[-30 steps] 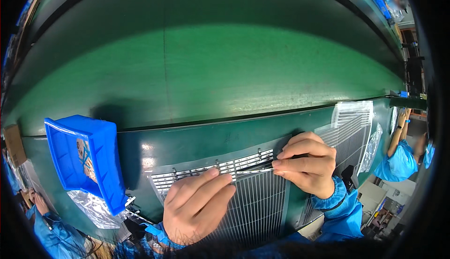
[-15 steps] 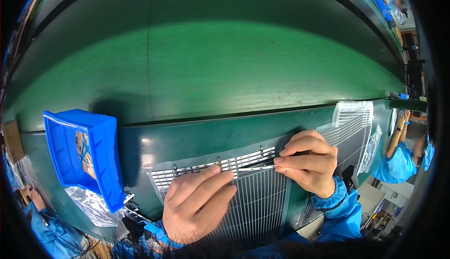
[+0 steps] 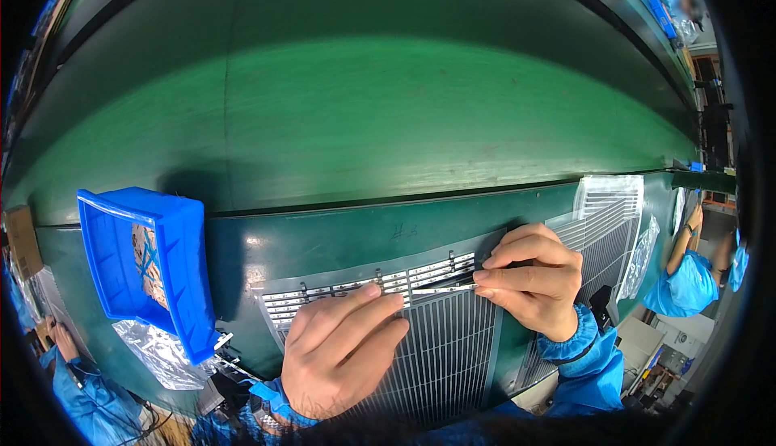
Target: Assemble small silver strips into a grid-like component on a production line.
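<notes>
A grey tray with many narrow slots lies in front of me, its far rows filled with thin white strips bearing dark marks. My right hand is closed, thumb and fingers pinching the right end of one white strip at the nearest filled row. Over the tray's left part rests my left hand, open, its fingers stretched out and the fingertips touching the strips. The palm covers the tray's lower left portion. Small dark clips stand along the filled rows.
A blue bin holding small scraps stands at left, beside clear plastic film. Another slotted tray lies right, under a plastic sheet. Beyond runs a wide green belt. Co-workers in blue sleeves sit left and right.
The seam across the green belt has shifted left. Both my hands keep nearly the same place and grip. At right, the co-worker's arms have moved a little.
</notes>
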A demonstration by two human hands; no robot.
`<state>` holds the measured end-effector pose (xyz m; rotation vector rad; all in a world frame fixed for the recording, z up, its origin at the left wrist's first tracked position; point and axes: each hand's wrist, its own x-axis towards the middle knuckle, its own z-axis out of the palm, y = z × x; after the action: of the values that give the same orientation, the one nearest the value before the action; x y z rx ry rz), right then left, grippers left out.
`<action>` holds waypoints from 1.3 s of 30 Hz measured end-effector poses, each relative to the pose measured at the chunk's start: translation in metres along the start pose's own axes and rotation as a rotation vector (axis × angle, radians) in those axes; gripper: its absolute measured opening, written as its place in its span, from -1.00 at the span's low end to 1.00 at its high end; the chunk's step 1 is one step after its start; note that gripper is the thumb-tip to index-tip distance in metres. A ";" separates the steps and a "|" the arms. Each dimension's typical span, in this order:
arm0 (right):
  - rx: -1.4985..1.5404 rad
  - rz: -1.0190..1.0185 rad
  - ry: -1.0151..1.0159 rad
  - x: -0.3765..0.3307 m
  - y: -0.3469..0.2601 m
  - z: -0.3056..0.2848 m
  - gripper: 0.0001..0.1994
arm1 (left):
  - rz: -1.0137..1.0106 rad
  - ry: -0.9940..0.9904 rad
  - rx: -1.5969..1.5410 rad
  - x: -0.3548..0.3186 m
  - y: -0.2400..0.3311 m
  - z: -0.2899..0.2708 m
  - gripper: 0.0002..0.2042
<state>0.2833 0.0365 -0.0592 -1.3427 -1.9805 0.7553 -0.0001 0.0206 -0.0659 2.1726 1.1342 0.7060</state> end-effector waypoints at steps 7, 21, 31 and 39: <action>-0.001 -0.008 -0.004 -0.001 0.001 0.000 -0.73 | -0.012 -0.004 -0.006 -0.001 0.000 0.000 -0.75; -0.003 -0.010 -0.003 0.000 0.001 0.001 -0.71 | -0.009 -0.004 -0.013 0.000 0.000 0.000 -0.74; -0.019 -0.016 -0.002 0.001 0.000 0.000 -0.70 | 0.015 -0.007 0.032 -0.002 0.001 0.001 -0.66; -0.031 -0.019 0.002 0.002 -0.001 0.000 -0.70 | 0.030 -0.070 0.128 0.002 0.004 0.000 -0.47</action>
<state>0.2820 0.0376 -0.0583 -1.3405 -2.0080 0.7167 0.0029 0.0209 -0.0629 2.3071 1.1403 0.5790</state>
